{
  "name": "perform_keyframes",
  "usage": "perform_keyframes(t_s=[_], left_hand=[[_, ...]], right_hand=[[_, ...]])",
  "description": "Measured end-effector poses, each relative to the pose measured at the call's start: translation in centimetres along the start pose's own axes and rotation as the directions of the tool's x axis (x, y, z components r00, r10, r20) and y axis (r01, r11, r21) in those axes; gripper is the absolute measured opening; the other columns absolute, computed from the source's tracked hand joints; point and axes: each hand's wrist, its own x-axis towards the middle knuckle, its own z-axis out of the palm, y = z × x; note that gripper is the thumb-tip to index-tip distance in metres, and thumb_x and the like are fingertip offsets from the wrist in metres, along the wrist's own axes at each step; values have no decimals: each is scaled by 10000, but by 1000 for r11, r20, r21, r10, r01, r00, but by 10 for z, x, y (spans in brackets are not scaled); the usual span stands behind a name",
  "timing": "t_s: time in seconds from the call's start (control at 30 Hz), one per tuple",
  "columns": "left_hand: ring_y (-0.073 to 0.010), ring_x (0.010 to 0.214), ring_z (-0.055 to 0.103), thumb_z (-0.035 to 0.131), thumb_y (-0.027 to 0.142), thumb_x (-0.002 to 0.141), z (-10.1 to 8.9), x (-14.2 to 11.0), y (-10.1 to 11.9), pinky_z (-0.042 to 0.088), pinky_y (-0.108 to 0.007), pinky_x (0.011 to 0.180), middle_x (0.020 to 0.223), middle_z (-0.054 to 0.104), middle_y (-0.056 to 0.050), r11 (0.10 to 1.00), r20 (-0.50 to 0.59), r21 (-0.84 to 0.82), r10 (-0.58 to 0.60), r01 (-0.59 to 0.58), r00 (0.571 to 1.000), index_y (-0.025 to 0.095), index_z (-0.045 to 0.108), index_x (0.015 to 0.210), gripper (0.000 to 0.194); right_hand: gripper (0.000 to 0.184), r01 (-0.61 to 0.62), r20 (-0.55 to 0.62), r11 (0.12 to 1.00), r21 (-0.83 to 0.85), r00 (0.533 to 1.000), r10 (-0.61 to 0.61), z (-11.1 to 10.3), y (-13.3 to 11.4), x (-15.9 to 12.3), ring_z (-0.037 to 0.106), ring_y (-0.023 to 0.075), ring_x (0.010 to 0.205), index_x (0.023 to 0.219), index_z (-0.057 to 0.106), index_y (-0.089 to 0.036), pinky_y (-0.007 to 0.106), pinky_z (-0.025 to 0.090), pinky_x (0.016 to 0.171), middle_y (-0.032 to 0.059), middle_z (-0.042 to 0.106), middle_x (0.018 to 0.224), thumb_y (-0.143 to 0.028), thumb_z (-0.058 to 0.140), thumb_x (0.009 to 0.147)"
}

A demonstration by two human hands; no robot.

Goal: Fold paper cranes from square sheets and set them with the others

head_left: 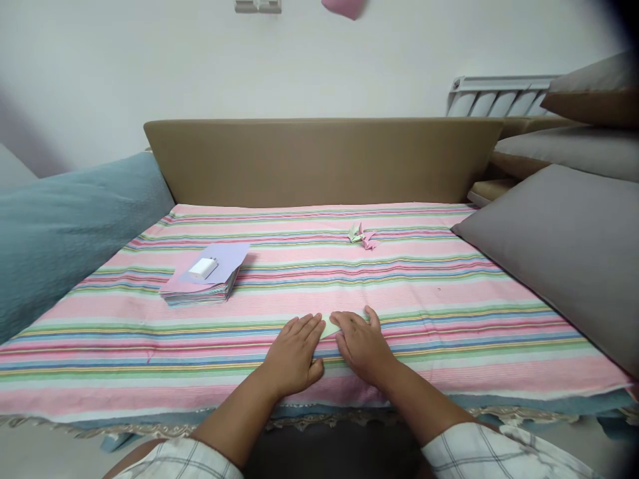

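A: Where's the workpiece?
B: A pale green paper [329, 328], on the striped cloth [299, 283] near its front edge, between the hands and partly covered. Only a small wedge shows.
A: Grip?
B: The left hand [295, 356] lies flat, fingers extended together at the paper's left side, nothing grasped. The right hand [363, 346] has fingers bent over the right side, outer finger splayed. Contact is too small to read, so can't tell whether it's pinching or only pressing.
A: Step?
B: My read: flattening or creasing a fold.
A: Next move calls for?
B: Left as anchor, light right-hand pressure along the edge, I'd say. Soft base, so creases may come out weak.
A: Nearby?
B: Folded paper pieces [368, 241], pink and pale green, beyond the right hand. Paper stack [225, 261] off left, white charger [203, 268] on top. Both well apart from the hands.
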Motion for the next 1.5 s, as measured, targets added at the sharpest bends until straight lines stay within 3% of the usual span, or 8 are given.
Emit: perform_keyframes(t_s=[0.23, 0.4, 0.5, 0.57, 0.63, 0.87, 1.17, 1.5], left_hand=[[-273, 1320, 285, 492, 259, 719, -2, 0, 1, 223, -467, 1086, 1440, 322, -99, 1000, 15, -2, -10, 10, 1000, 138, 360, 1352, 658], [-269, 1320, 287, 491, 269, 728, 1, 0, -1, 227, -465, 1085, 1443, 314, -96, 1000, -5, 1, 6, -6, 1000, 144, 343, 1363, 664], [-268, 1320, 288, 488, 267, 735, 4, 0, -3, 228, -467, 1082, 1438, 325, -95, 1000, -19, 6, 21, -21, 1000, 154, 341, 1365, 657], [-265, 1320, 289, 493, 263, 732, 5, -1, -3, 231, -468, 1081, 1436, 330, -98, 1000, -33, 3, 28, -28, 999, 158, 340, 1364, 659], [-263, 1320, 290, 501, 259, 725, 6, -1, -4, 232, -467, 1081, 1436, 327, -106, 1000, -39, -8, 28, -29, 999, 153, 343, 1360, 663], [-269, 1313, 300, 542, 227, 701, 1, -2, -13, 266, -472, 1070, 1418, 346, -154, 989, -39, -136, 47, -52, 998, 112, 336, 1327, 669], [-286, 1329, 268, 575, 250, 742, -9, -7, -21, 257, -498, 1066, 1431, 338, -110, 978, -21, -161, 131, -133, 991, 201, 555, 1078, 340], [-337, 1330, 236, 641, 368, 733, -3, -21, -18, 304, -510, 1046, 1492, 178, -84, 995, -232, -83, 26, -47, 972, 245, 587, 1122, 412]], right_hand=[[346, -73, 10, 996, -54, 997, 74, -15, 10, -6, 563, 185, 1007, 1188, 454, -196, 516, 76, 1048, 51, 677, 1022, -131, 392, 853], [231, -111, -59, 984, -136, 993, 103, -22, 16, -4, 585, 193, 933, 979, 592, -204, 496, 120, 1056, 51, 689, 909, -150, 413, 844], [267, 76, -81, 995, -62, 993, -81, -15, 14, -2, 514, 197, 1104, 1024, 602, -188, 422, 217, 1053, 75, 614, 1155, -168, 394, 859], [324, 249, -12, 968, -24, 968, -250, -6, 12, -3, 438, 202, 1205, 1135, 566, -182, 407, 251, 1052, 71, 538, 1274, -181, 379, 871], [363, 308, 51, 951, -7, 950, -307, 3, 11, -5, 412, 208, 1234, 1203, 528, -164, 415, 275, 1046, 81, 515, 1299, -195, 384, 871], [339, 249, 130, 968, 40, 959, -252, 8, 11, -8, 392, 219, 1255, 1175, 541, -201, 455, 262, 1050, 65, 493, 1322, -210, 383, 875], [342, 249, 124, 968, 37, 960, -252, 7, 8, -8, 387, 239, 1252, 1174, 529, -226, 484, 222, 1053, 53, 501, 1307, -186, 387, 866], [414, 282, 104, 957, -60, 956, -275, 9, 8, -11, 397, 248, 1243, 1264, 480, -273, 501, 240, 1034, 75, 488, 1318, -171, 410, 869]])
